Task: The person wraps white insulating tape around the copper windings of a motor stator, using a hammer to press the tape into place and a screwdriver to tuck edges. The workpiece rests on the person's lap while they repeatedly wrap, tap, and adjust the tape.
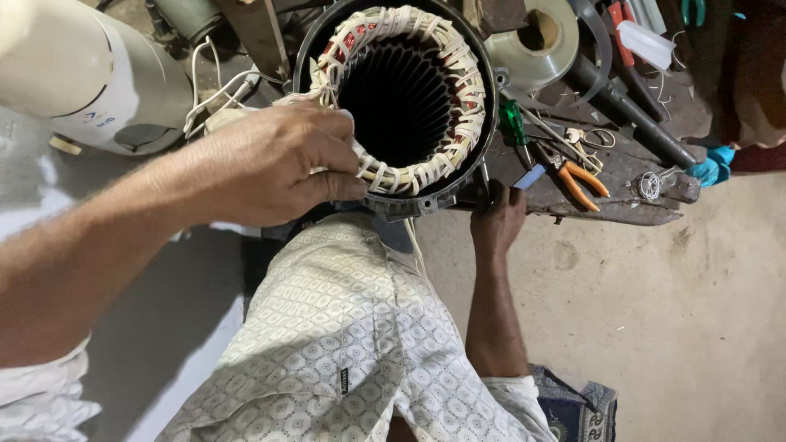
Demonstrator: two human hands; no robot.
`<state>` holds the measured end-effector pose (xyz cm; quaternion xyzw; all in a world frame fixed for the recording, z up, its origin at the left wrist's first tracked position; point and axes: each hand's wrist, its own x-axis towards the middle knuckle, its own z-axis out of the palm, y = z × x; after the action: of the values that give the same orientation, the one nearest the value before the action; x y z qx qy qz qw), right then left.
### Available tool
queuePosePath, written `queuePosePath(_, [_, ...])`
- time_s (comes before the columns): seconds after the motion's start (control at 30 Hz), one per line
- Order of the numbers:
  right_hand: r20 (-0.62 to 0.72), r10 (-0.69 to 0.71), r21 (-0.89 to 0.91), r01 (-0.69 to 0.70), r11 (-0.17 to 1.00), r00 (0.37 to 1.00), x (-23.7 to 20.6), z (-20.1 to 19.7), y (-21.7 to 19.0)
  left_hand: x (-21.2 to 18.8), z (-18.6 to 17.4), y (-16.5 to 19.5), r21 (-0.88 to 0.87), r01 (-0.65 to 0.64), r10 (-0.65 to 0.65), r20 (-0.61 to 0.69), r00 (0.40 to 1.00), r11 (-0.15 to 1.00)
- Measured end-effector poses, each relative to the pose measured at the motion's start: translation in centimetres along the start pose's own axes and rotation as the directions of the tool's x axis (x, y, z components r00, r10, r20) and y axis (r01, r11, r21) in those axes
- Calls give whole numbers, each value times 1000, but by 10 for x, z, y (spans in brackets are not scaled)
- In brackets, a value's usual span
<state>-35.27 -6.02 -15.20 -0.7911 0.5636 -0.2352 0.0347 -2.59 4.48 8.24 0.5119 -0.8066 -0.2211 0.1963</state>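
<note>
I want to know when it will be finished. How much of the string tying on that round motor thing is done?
Done: white lacing wraps the coils almost all the way around the motor ring. In hand: the left hand pinches the lacing at the lower left edge, and the right hand steadies the ring from below. Left: I cannot tell; the spot under the left hand is hidden.

Tools (573, 168) crowd right; stator bore (401, 102) open.

Stator (399, 98) on lap; left hand (270, 164) at its left rim, right hand (497, 219) below-right, pliers (573, 176) right.
</note>
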Motion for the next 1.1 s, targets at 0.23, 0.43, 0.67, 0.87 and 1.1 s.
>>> queuePosePath(0.23, [21,101,-24,-100,995,995,9,0,-8,33,15,-56,-686,203,7,291,957,698])
queuePosePath(0.43, [174,486,390,-513,765,857,-1,-31,-24,60,3,-86,-324,-424,434,-46,900,846])
queuePosePath(0.67, [-153,405,746,-163,646,901,-66,-126,-108,53,27,-111,-540,-416,400,-153,904,732])
queuePosePath(0.87, [66,150,174,-159,972,987,-74,-150,-169,47,32,-123,-687,-384,338,-210,918,617])
queuePosePath(1.1, [132,301,416,-329,848,944,-86,-152,-187,49,35,-117,-648,-453,334,-307,891,613])
